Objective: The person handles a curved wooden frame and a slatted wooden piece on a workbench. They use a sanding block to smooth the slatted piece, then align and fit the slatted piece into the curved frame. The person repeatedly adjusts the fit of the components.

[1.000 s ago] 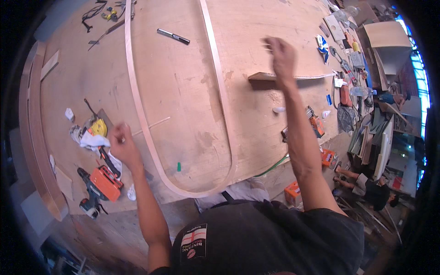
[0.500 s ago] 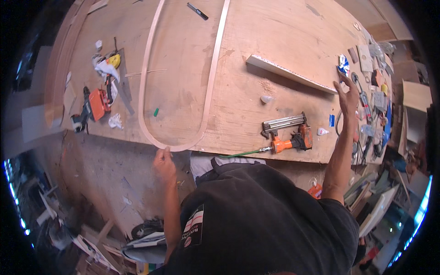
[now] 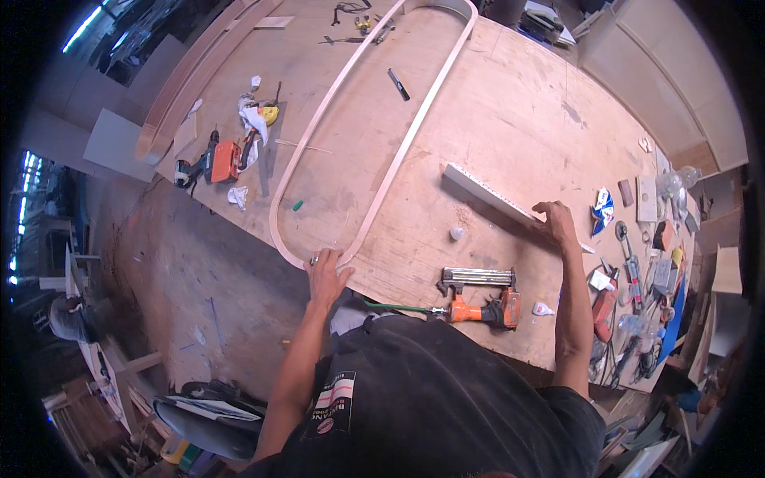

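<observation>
A long wooden frame (image 3: 389, 169) with rounded ends, like a stretched ring, stands on edge on the workbench. My left hand (image 3: 325, 275) is closed on its near curved end, fingers over the rim. To the right lies a long, narrow pale board (image 3: 488, 191), tilted up on the bench. My right hand (image 3: 558, 225) has its fingers bent around this board near its right end; the fingertips are partly hidden. Between my arms, an orange nail gun (image 3: 478, 307) with a green air hose (image 3: 394, 306) lies at the bench's near edge.
A cordless drill (image 3: 195, 167) and an orange tool (image 3: 225, 161) lie at the left. A black marker (image 3: 398, 84) is inside the frame. A small white bottle (image 3: 543, 309), a red power tool (image 3: 605, 307) and an angled grinder-like tool (image 3: 632, 267) sit at the right.
The view has shifted, showing the frame's far end. My right hand has gone from the board's right tip to further along it. My left hand's fingers now reach over the frame's rim.
</observation>
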Demonstrator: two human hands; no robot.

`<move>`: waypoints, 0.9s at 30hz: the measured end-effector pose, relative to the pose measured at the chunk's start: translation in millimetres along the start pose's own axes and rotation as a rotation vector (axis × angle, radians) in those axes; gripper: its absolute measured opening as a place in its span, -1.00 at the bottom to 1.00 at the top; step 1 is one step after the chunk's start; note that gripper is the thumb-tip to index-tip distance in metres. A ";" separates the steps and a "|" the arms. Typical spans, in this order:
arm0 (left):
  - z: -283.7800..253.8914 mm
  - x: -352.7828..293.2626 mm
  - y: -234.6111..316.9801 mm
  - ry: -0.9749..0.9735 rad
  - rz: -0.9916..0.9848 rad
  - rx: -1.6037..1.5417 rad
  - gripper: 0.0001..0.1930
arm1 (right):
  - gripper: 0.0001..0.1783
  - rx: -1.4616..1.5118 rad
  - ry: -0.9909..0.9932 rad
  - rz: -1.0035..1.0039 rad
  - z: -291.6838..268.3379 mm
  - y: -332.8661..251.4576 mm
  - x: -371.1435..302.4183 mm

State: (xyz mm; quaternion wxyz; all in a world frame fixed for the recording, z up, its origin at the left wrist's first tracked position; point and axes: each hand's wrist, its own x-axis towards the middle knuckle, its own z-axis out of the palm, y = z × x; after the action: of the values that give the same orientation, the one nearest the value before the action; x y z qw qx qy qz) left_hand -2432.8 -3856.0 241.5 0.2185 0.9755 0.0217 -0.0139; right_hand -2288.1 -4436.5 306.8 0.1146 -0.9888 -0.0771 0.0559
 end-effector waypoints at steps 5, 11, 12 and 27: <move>9.7 3.9 -8.5 0.022 -0.027 -0.025 -0.63 | -0.58 0.027 -0.070 0.004 7.1 -1.5 13.5; 22.1 10.3 -18.9 0.008 0.036 0.001 -0.68 | -0.77 0.065 0.067 -0.094 14.3 -17.9 8.3; 15.8 8.5 -13.7 -0.019 0.033 -0.022 -0.71 | -0.77 0.038 0.064 -0.089 14.2 -19.4 5.9; -92.6 13.4 1.8 0.011 0.138 -0.336 -0.60 | -0.84 -0.151 0.164 -0.377 -91.2 -129.0 10.3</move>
State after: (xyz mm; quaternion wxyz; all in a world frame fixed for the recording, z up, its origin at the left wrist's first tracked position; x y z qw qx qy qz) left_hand -2417.8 -3817.6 325.5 0.3786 0.9246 -0.0419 0.0102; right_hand -2284.3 -4330.6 424.5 0.0544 -0.9640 -0.2548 -0.0528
